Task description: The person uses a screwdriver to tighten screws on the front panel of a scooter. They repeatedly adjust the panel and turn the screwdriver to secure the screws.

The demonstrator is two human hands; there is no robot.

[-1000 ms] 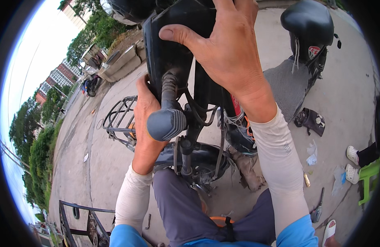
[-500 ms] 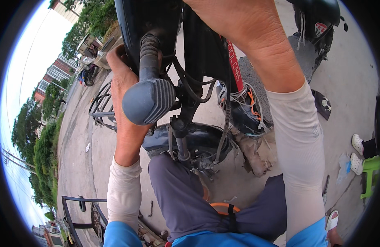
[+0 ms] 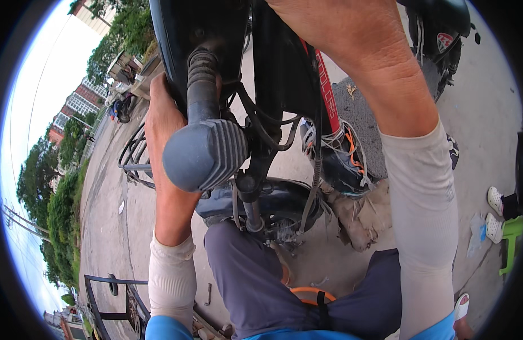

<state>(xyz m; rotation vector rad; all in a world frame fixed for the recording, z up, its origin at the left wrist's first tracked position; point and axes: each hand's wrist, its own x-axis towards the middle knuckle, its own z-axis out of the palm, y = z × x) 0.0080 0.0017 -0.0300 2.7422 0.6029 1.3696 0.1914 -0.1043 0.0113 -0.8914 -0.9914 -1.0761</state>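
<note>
Black plastic scooter front panel [image 3: 216, 34], top centre, close to camera. Left hand [image 3: 165, 127]: fingers wrapped round panel's left edge, behind grey ribbed rubber handlebar grip [image 3: 205, 154], which blocks part of the hand. Right hand [image 3: 340, 34]: pressed on panel top, fingers cut off by frame edge, grip can't tell. Below: loose wire bundle, white/orange [image 3: 335, 144]; dark front mudguard [image 3: 272, 201]; concrete ground [image 3: 476, 130]. Second black scooter [image 3: 442, 34] upper right.

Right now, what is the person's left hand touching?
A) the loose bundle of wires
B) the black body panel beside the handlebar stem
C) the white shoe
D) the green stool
B: the left hand presses against the black body panel, next to the grey handlebar grip.
</note>
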